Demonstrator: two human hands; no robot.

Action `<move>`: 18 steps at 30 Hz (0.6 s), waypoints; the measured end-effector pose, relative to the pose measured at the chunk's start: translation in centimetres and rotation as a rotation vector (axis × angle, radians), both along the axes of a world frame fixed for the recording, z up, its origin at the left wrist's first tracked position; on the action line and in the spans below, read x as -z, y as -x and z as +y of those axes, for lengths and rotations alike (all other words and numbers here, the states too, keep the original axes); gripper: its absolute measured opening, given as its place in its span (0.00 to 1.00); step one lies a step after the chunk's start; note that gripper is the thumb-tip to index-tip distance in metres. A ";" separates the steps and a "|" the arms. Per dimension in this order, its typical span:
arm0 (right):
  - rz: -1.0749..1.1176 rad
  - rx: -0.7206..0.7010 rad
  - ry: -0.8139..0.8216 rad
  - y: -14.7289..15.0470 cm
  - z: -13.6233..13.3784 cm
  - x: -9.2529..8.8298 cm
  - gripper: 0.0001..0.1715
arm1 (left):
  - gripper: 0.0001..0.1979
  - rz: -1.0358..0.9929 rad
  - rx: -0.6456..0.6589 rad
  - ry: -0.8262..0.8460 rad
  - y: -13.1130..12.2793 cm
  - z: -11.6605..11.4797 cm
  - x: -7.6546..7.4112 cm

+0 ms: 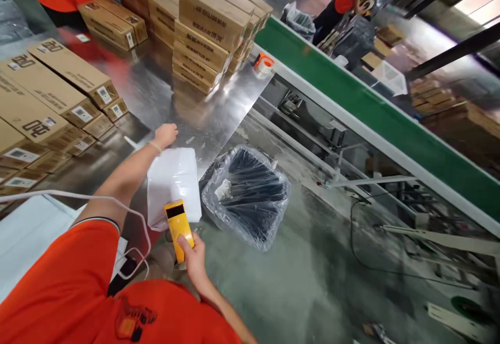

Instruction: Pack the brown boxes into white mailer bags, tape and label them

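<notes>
My right hand (196, 260) is wrapped round a yellow handheld device (182, 237) with a dark panel at its upper end, the thumb lying on its face. Just beyond the device, a white plastic-wrapped bundle (172, 169) sits at the metal table's near edge. My left arm reaches across the bundle's left side. Past its far edge, my left hand (165, 135) hovers at or just above the metal table (203, 120) with its fingers curled in; whether they hold anything is hidden.
Right of the bundle stands a bin (250, 198) lined with clear plastic. Brown cartons (58, 83) lie at the left, and more cartons (203, 36) are stacked ahead beside an orange tape roll (263, 63). A green conveyor (351, 94) runs along the right. Two people in orange shirts stand beyond.
</notes>
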State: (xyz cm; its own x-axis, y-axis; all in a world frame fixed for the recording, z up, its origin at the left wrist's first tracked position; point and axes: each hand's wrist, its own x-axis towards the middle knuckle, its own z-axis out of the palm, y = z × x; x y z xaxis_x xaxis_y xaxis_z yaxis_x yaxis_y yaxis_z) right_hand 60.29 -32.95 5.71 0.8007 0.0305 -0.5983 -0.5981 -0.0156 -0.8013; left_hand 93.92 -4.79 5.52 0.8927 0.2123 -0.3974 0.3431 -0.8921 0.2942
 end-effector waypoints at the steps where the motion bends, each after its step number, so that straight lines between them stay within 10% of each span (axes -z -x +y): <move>1: -0.011 -0.020 0.013 -0.3 0.0 -0.1 0.34 | 0.27 0.039 0.027 0.001 0.4 -0.6 -0.3; 6: -0.054 -0.085 0.021 1.4 -2.5 0.2 0.29 | 0.39 0.142 0.032 -0.038 4.6 -3.1 -0.5; 13: 0.026 -0.097 0.121 12.1 -13.2 4.1 0.32 | 0.45 0.148 0.001 -0.138 7.2 -3.6 -0.5; 18: 0.007 -0.114 0.112 8.1 -12.3 9.9 0.34 | 0.43 0.156 -0.021 -0.162 8.2 -4.1 -0.7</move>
